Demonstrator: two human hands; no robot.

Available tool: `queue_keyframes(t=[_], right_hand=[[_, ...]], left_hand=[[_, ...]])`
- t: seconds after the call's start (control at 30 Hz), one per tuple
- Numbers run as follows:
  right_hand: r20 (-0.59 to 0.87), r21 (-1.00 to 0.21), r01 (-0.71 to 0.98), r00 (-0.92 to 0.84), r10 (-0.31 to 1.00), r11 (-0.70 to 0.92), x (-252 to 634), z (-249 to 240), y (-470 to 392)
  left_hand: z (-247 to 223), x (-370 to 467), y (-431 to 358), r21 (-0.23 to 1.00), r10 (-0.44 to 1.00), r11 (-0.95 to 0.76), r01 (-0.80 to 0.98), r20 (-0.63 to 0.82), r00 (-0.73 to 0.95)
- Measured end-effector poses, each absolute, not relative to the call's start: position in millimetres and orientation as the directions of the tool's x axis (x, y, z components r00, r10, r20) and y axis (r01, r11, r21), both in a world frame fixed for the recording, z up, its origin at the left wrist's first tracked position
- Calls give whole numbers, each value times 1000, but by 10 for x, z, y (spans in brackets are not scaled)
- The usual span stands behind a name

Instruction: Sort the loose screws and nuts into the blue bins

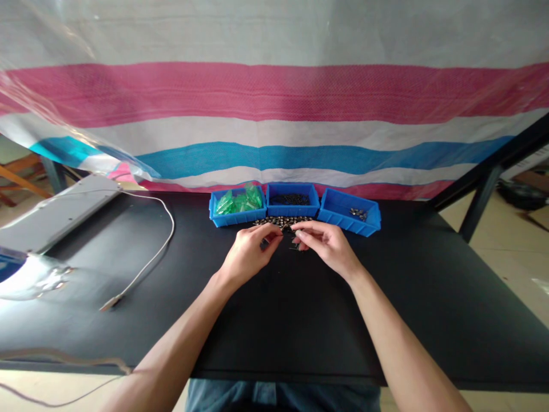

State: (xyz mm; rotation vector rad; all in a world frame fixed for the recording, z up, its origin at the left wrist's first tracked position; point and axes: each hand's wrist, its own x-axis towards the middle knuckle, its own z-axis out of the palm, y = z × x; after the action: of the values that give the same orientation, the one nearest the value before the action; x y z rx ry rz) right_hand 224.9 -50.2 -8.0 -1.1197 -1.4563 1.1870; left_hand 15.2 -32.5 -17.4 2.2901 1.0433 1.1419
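Bare forearms point(171, 335) reach in from the near edge, above a lap in blue denim point(283, 395). Under them: matte black flat counter point(291, 326). Off to L, thin white cable w/ metal-tipped plug point(150, 270), & clear crinkled plastic item point(36, 277), can't ID.

L hand point(251, 252) & R hand point(328, 246) face each other mid-counter, close but apart, fingers bent, thumb & fingertips drawn in; can't tell what, if anything, each grips, too small. Small dark-and-shiny metal parts point(283, 221) lie in a heap just beyond fingertips, on counter, in front of bins.

Step in hand, prob.: fingering small pcs one by one; next move likely calls for a fine, steady pinch.

Behind, three blue plastic bins in a row: L one point(238, 218) w/ green plastic packets, mid one point(293, 210) w/ dark small pcs, R one point(349, 224) w/ few silvery pcs. Farthest: red-white-blue striped woven sheet point(257, 154).
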Motion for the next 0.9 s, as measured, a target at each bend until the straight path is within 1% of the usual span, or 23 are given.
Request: queue_keyframes(t=[0.17,0.3,0.4,0.5,0.57,0.63,0.7,0.77,0.9], right_hand=[[72,-997,13,-229,971,77,2216,-98,-515],[59,-998,-44,-245,968,50,2216,-77,-518],[71,-997,-44,-253,965,61,2226,-70,-515],[85,-996,2,-220,972,87,2240,-96,-498],[103,-994,3,-162,981,105,2241,-124,-482],[143,-989,-60,-99,985,138,2228,-146,-469],[180,-974,-150,-52,982,171,2205,-151,-466],[188,-964,-201,-44,981,175,2183,-142,-472],[168,-967,-205,-83,982,148,2172,-118,-494]], left_hand=[[-165,157,-356,615,740,-672,413,574,350],[-167,157,-365,586,719,-694,418,593,362],[-165,155,-362,571,706,-707,417,595,383],[-173,147,-343,524,710,-703,481,558,429],[-194,138,-322,443,718,-691,571,510,474],[-230,128,-298,353,729,-675,648,451,515],[-274,118,-276,300,745,-657,691,398,535],[-314,112,-259,287,761,-640,713,363,537],[-352,113,-244,316,763,-642,698,346,545]])
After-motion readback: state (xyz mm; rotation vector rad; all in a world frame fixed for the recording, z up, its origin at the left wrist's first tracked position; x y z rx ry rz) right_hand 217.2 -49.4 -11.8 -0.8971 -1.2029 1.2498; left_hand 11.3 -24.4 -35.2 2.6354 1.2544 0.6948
